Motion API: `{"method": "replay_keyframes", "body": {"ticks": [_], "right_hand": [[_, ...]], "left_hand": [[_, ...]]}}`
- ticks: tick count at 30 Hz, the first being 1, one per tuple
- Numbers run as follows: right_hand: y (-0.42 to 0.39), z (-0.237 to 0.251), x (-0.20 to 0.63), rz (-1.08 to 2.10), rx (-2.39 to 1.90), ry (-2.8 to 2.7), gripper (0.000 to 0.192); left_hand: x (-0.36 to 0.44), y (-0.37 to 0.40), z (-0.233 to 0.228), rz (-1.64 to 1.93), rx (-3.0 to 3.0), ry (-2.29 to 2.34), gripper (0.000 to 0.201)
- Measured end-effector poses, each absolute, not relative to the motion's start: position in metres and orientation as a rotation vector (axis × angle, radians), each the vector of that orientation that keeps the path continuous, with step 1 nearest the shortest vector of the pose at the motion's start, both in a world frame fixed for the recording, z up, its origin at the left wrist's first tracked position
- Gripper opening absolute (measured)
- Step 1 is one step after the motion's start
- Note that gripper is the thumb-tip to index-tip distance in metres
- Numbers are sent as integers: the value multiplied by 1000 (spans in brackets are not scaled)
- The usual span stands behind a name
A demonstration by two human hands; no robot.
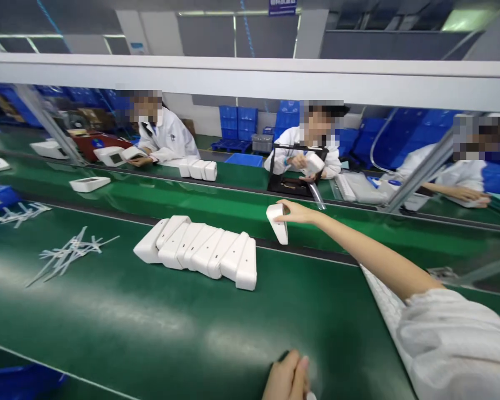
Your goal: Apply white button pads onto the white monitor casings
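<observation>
My right hand (294,213) reaches out over the far green belt, thumb and fingers pinched on a white wedge-shaped plastic housing (280,230), held tilted with its narrow end down. Left of it, a row of several similar white housings (208,250) stands leaning together on the near green work surface (158,322). Low in the view, cut off by the bottom edge, my left hand (286,378) is closed with curled fingers. A dark bit and a small white bit show beside its fingers; what it holds, if anything, is unclear.
White strips (69,253) lie in a loose pile at left. A white device with a screen (89,184) rests on the far belt (233,208). Across it, co-workers in white coats handle white units. Metal posts (425,166) and a white overhead beam (250,80) frame the line.
</observation>
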State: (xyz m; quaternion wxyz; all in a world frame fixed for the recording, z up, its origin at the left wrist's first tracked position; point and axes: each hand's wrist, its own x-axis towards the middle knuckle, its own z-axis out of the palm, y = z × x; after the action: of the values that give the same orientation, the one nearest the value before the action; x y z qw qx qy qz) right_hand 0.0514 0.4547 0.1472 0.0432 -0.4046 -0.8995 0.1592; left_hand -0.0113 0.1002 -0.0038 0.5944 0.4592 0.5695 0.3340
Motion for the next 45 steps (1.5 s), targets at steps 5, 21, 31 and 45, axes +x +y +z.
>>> {"method": "replay_keyframes", "body": {"ticks": [5, 21, 31, 45], "right_hand": [[338, 138, 137, 429, -1690, -2554, 65], [159, 102, 179, 230, -1950, -2157, 56], [65, 26, 192, 967, -1252, -1438, 12], [70, 28, 220, 1136, -1224, -1255, 13]], "left_hand": [[-1, 92, -3, 951, 1109, 1303, 59], [46, 83, 32, 1232, 936, 1316, 57], [63, 82, 29, 1328, 810, 1207, 47], [66, 61, 25, 1213, 1118, 982, 42]]}}
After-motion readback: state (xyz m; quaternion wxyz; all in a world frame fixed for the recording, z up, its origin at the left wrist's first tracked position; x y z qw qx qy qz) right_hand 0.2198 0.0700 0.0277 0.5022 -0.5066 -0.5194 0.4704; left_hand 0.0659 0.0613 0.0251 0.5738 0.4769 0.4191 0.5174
